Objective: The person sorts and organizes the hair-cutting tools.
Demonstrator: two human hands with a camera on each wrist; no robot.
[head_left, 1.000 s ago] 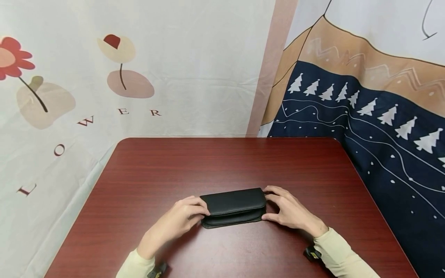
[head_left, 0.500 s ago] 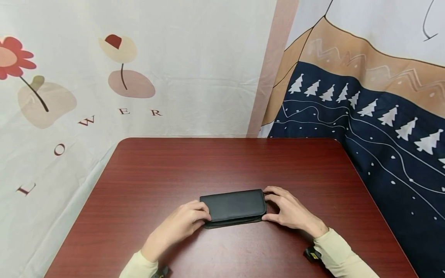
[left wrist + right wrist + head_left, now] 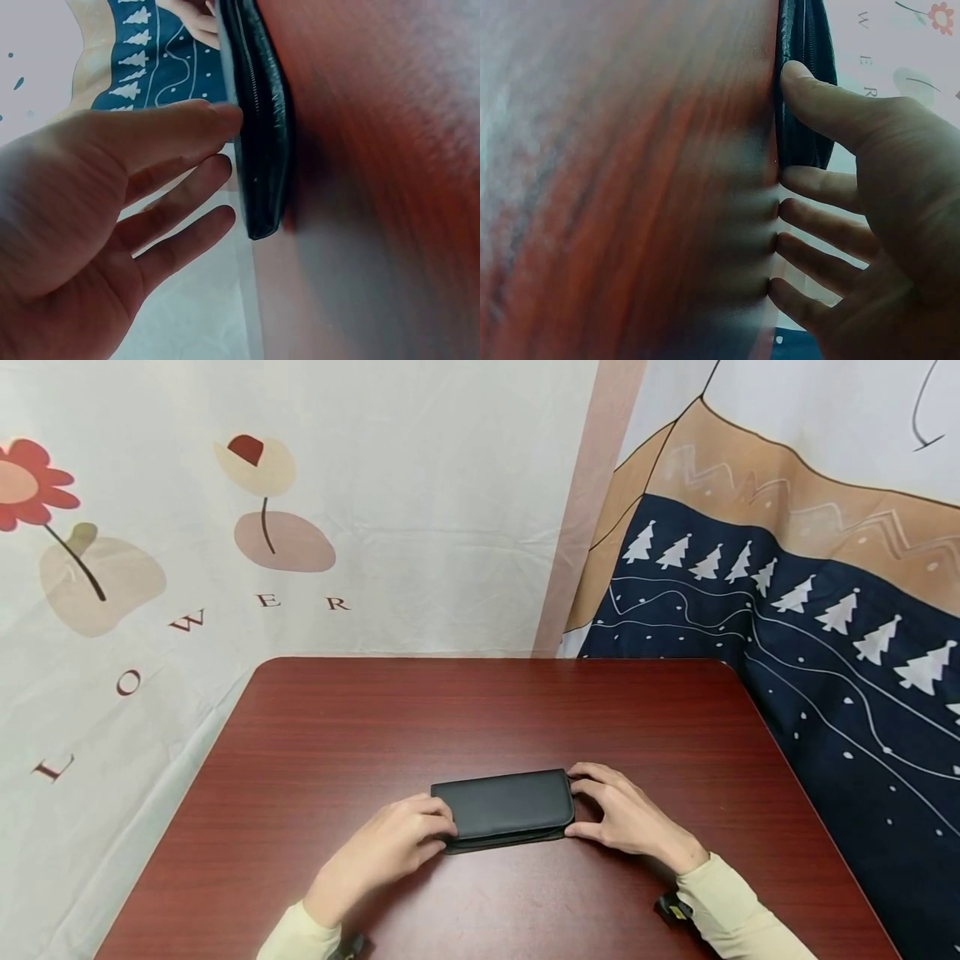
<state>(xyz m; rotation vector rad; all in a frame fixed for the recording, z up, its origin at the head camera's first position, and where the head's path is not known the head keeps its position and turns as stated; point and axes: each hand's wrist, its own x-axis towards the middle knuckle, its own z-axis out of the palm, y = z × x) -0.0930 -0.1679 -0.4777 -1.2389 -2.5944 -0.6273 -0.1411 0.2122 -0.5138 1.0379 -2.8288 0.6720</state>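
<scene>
A long black wallet (image 3: pixel 502 806) lies near the middle of the table, its flap folded down almost flat over the front. In the left wrist view, a zipper (image 3: pixel 250 64) shows in the narrow gap along the front edge. My left hand (image 3: pixel 393 843) rests at the wallet's left end, fingertips on the flap near its front corner. At the other end, my right hand (image 3: pixel 626 814) holds the short side, thumb on the front corner and forefinger against the end. The right wrist view has the other fingers (image 3: pixel 829 229) touching the tabletop beyond the wallet (image 3: pixel 819 146).
The reddish-brown table (image 3: pixel 487 710) has rounded far corners. Behind it hangs a white cloth (image 3: pixel 435 527) printed with flowers and letters. To the right is a navy and tan cloth (image 3: pixel 825 668) with white trees. Both wrists carry small black devices (image 3: pixel 672 907).
The flap has gone from partly raised to almost flat, with my left hand lowering it toward the front. My right hand has stayed in place at the wallet's right end.
</scene>
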